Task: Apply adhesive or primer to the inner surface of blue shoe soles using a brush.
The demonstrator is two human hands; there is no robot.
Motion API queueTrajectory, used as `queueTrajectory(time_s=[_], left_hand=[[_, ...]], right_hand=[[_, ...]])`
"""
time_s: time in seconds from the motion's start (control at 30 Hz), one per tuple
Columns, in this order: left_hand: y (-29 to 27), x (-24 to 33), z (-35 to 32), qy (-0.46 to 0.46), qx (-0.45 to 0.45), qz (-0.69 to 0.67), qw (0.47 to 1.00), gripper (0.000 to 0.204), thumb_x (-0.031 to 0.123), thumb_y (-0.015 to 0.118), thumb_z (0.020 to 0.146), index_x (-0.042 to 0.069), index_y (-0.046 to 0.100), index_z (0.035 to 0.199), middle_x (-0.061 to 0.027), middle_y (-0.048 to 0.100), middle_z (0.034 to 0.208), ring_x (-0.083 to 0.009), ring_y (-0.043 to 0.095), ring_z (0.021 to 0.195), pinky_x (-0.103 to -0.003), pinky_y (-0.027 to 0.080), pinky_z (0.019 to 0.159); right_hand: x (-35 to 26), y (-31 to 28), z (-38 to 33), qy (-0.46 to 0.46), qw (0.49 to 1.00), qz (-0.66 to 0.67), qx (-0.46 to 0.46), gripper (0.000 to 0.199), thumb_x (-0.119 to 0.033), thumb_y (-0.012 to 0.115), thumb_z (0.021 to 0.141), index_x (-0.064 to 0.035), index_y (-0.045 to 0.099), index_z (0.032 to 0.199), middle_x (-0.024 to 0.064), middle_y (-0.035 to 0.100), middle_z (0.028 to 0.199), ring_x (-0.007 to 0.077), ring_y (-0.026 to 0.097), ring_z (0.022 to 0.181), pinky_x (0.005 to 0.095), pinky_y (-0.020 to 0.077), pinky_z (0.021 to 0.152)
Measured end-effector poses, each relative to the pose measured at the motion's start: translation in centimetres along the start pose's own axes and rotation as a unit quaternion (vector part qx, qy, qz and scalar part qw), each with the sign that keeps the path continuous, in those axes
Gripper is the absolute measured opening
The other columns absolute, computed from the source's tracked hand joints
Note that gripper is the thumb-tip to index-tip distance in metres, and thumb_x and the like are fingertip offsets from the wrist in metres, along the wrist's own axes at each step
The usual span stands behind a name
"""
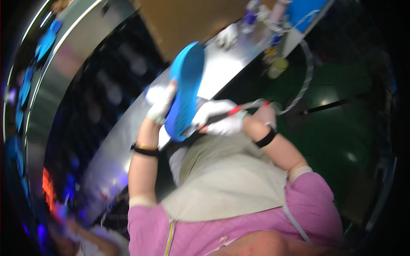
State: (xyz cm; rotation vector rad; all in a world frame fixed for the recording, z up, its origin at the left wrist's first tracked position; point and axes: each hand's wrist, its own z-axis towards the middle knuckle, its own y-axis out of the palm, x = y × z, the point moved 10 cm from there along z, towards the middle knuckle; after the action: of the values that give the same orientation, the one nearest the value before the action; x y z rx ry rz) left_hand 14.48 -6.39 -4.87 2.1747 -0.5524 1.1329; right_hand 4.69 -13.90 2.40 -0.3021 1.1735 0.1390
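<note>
A blue shoe sole [188, 77] is held up on end, slightly tilted, in front of me. My left hand [162, 103], in a white glove with bare fingertips, is closed on its left edge. My right hand [224, 123], gloved the same way, grips a slim hand tool [218, 117] with a black and red handle. A cord or hose trails from the tool's rear to the right. The tool's tip is close to the sole's lower right edge; blur hides whether they touch.
Beneath the sole runs a metal worktop [226, 70]. A cardboard box [179, 25] stands at the back, near a crumpled white item [227, 36], a purple bottle [251, 16] and a yellowish container [278, 67]. A pale coiled hose [308, 72] hangs at right. Another person [96, 241] is lower left.
</note>
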Motion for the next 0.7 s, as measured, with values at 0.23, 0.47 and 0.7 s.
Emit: queueTrajectory(time_s=[0.23,0.47,0.7], left_hand=[[3.2,2.2,-1.0,0.040,-0.023,0.070,0.996,0.070,0.064,0.051,0.080,0.001,0.056,0.108,-0.0109,0.063,0.089,-0.0162,0.062,0.075,-0.029,0.052,0.069],[3.6,3.3,-3.3,0.032,-0.010,0.112,0.993,0.065,0.060,0.053,0.082,0.001,0.057,0.108,-0.0112,0.063,0.091,-0.0150,0.061,0.077,-0.029,0.052,0.070],[-0.6,2.0,-2.5,0.034,0.008,-0.035,0.999,0.052,0.049,0.060,0.083,0.003,0.055,0.107,-0.0063,0.062,0.095,-0.0107,0.061,0.080,-0.024,0.052,0.067]], right_hand=[[-1.4,-1.6,-0.7,0.023,0.999,0.009,0.032,0.014,0.005,0.066,0.071,-0.0029,0.058,0.079,0.0073,0.063,0.090,0.0187,0.058,0.087,0.0304,0.0452,0.083],[-0.5,-1.6,-1.3,0.107,0.983,0.146,0.038,0.012,0.005,0.063,0.072,-0.0049,0.059,0.079,0.0062,0.062,0.090,0.0165,0.058,0.085,0.0281,0.0460,0.078],[-4.5,-1.9,0.1,0.013,0.992,-0.127,-0.022,0.013,0.004,0.064,0.073,-0.0053,0.059,0.079,0.0063,0.062,0.085,0.0153,0.058,0.081,0.0272,0.0459,0.076]])
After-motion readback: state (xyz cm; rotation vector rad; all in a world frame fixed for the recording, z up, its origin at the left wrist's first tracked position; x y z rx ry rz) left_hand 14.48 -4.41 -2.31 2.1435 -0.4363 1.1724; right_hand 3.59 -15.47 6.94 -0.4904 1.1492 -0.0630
